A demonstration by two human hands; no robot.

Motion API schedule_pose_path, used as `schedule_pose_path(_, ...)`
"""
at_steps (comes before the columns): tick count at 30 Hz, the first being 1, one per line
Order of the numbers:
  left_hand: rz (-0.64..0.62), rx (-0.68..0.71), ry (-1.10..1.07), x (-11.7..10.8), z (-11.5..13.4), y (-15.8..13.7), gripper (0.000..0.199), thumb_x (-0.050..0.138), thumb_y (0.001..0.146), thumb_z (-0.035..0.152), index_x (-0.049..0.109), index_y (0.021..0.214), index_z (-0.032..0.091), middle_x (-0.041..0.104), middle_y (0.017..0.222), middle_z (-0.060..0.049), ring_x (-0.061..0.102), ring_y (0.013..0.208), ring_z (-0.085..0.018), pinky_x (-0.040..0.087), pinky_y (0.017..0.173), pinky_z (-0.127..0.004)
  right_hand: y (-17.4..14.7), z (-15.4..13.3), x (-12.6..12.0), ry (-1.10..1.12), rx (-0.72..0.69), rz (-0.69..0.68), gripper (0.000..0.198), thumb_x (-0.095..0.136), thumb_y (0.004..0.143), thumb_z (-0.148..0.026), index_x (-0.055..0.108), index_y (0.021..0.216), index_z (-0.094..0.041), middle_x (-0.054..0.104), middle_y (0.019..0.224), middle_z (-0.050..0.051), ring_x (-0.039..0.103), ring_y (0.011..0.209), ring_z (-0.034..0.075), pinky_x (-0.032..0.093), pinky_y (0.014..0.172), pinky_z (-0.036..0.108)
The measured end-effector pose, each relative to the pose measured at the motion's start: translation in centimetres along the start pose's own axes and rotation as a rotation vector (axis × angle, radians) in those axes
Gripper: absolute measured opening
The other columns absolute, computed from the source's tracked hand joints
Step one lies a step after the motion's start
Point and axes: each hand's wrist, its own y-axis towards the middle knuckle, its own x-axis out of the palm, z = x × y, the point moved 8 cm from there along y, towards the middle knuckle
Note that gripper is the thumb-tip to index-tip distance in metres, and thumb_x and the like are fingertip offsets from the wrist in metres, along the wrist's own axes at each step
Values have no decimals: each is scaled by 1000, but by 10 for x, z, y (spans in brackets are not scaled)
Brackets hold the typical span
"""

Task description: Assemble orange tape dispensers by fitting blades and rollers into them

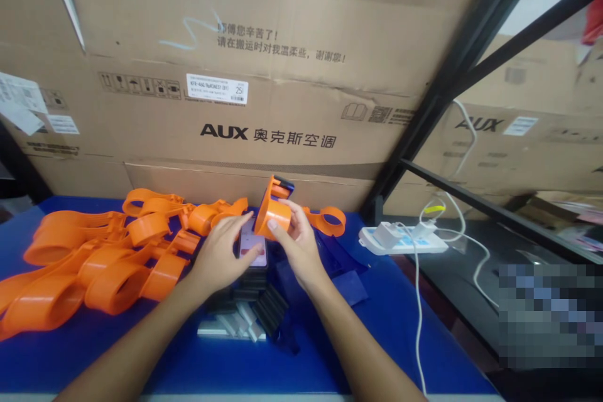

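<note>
My right hand (301,248) is closed around an orange plastic ring-shaped part (273,217), thumb on its front. A dark piece (284,184) sits at the top of that part, tilted. Just to the left, my left hand (221,257) has its fingers stretched and thumb apart, over the edge of a lit smartphone (254,245). Whether it touches the phone I cannot tell. The phone lies on a stack of black ribbed pieces (254,279). Below them are several silvery metal strips (240,320) and a loose black ribbed block (271,309).
Many orange ring parts (115,279) are heaped at the left of the blue table (155,364); another orange ring (332,221) lies at right. Dark blue translucent sheets (348,286) lie beside my right forearm. A power strip (402,239) with white cables stands by the right edge. A cardboard box (264,100) stands behind.
</note>
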Motion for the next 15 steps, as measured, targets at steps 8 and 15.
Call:
schedule_pose_path(8,-118,48,715,4,-38,-2,29,52,94,24,76,110,21,76,103,-17,63,106,-38,40,98,-54,11,3,-33,43,71,196,56,76,85,-51,55,131,-29,71,120,6,72,89,21,58,65,30)
schedule_pose_path(15,-135,72,826,5,-32,-1,29,47,98,26,76,96,22,71,89,-16,62,92,-36,39,84,-49,10,4,-25,14,70,118,57,75,85,-54,55,133,-30,72,119,6,73,92,23,59,65,31)
